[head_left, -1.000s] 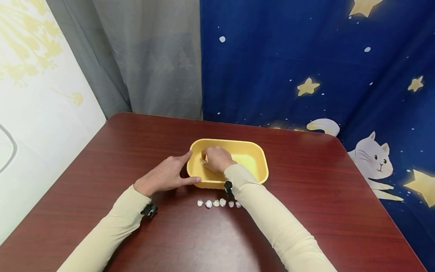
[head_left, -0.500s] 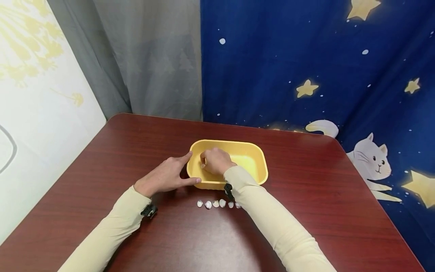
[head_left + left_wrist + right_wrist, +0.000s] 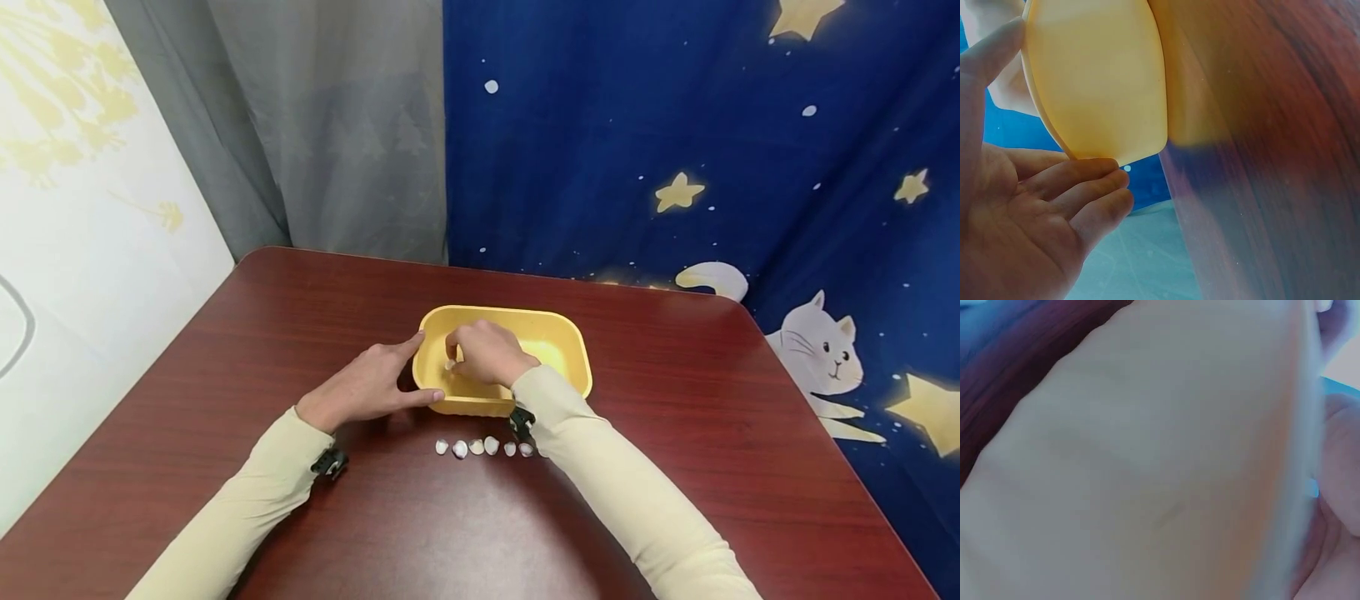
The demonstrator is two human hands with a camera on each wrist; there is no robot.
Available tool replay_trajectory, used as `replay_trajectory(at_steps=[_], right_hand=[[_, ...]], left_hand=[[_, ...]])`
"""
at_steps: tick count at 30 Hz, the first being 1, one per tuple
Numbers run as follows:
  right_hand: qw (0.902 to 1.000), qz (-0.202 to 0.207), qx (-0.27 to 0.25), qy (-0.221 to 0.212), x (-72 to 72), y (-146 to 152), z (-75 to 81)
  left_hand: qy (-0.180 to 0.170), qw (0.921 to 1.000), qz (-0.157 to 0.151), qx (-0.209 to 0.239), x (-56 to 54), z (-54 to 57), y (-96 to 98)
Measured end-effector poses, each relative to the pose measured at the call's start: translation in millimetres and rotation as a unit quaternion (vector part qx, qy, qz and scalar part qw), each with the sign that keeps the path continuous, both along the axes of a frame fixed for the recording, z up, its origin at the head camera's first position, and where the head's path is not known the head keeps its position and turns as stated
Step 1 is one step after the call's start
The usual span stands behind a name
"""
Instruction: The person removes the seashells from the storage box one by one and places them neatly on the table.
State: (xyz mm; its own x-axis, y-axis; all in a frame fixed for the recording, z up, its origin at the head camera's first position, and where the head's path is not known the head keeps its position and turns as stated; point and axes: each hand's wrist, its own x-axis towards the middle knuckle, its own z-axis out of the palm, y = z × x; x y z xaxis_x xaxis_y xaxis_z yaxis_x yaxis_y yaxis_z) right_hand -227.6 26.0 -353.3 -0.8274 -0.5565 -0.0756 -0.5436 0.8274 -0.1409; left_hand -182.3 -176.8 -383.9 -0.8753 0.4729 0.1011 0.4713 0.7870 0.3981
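A yellow plastic tub [image 3: 525, 313] stands on the table, its end wall large in the left wrist view. My left hand [image 3: 366, 385] spans the tub's left end, thumb at the near rim and index fingertip at the far corner, the fingers spread and mostly straight. Inside the tub's left half, my right hand [image 3: 487, 352] pinches a small pale seashell [image 3: 450, 364] between thumb and forefinger. In the right wrist view the tub's outer wall hides most of that hand. Several small white seashells [image 3: 491, 446] lie in a row in front of the tub.
The dark red-brown table [image 3: 360, 292] has a rounded far edge. Behind it hang a grey curtain [image 3: 360, 125] and a blue curtain [image 3: 562, 150] with stars and a cat. A white panel [image 3: 90, 267] rises at the left.
My right wrist has shifted slightly right, uncovering more of the row's right-hand seashell. The pinched seashell sits a little lower in the tub. My left hand keeps its place.
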Motion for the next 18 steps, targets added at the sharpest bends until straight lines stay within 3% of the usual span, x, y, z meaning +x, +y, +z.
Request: replay_trajectory(at_steps=[11,18], right_hand=[[0.9931,0.047,-0.056,0.091,25.2,11.7,8.5],[0.9866,0.069,-0.111,0.097,47.9,30.1,8.4]], left_hand=[[0.008,1.0,0.0,-0.002,-0.5,0.0,-0.7],[0.006,1.0,0.0,-0.005,-0.4,-0.2,0.2]])
